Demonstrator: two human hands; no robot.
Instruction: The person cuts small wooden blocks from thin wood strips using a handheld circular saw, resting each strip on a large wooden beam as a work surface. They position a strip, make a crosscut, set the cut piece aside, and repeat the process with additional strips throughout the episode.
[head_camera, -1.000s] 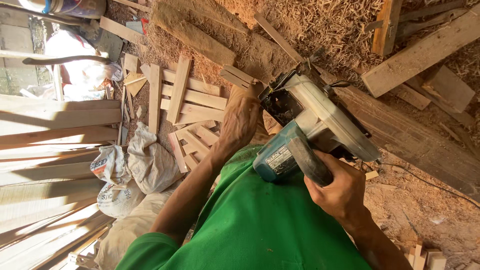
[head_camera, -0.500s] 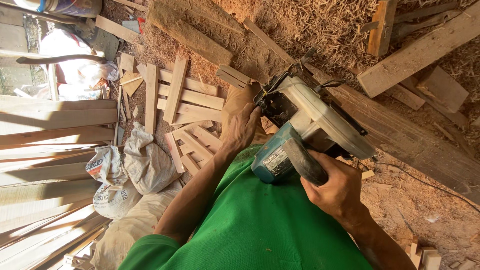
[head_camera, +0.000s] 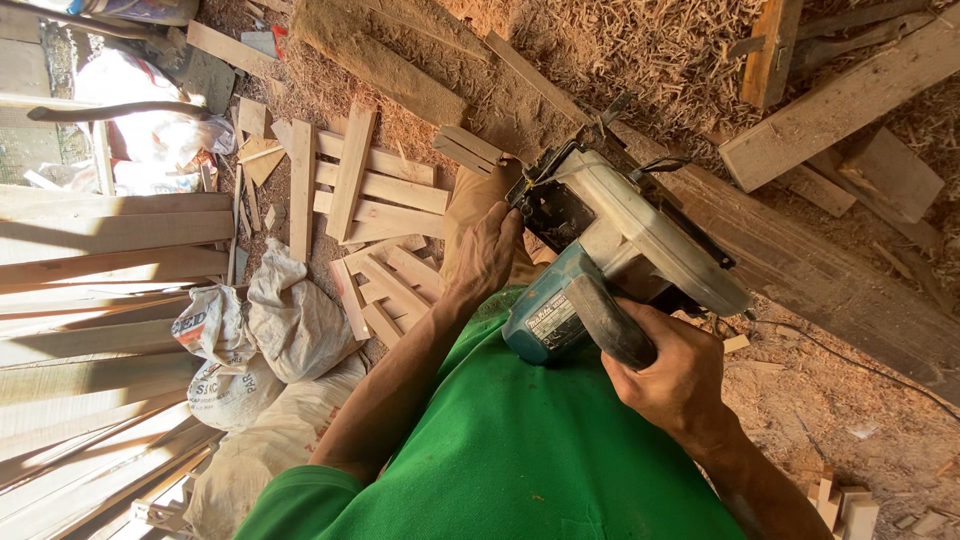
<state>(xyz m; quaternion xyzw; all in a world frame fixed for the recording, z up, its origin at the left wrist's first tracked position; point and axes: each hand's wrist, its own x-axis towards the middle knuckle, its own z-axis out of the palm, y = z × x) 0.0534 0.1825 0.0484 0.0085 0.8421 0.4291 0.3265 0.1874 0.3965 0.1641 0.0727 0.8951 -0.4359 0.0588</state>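
At centre frame, a circular saw (head_camera: 620, 250) is gripped by its dark handle in the right hand (head_camera: 665, 375) — the blade is hidden. The left hand (head_camera: 487, 255) is pressed flat on a pale board (head_camera: 470, 205), mostly covered by hand and saw.

My circular saw (head_camera: 610, 260) has a teal motor housing, a cream blade guard and a black handle. My shirt (head_camera: 520, 450) is plain green. Pale tan slats (head_camera: 375, 185) lie on brown sawdust (head_camera: 660, 50) beside off-white sacks (head_camera: 290, 320).
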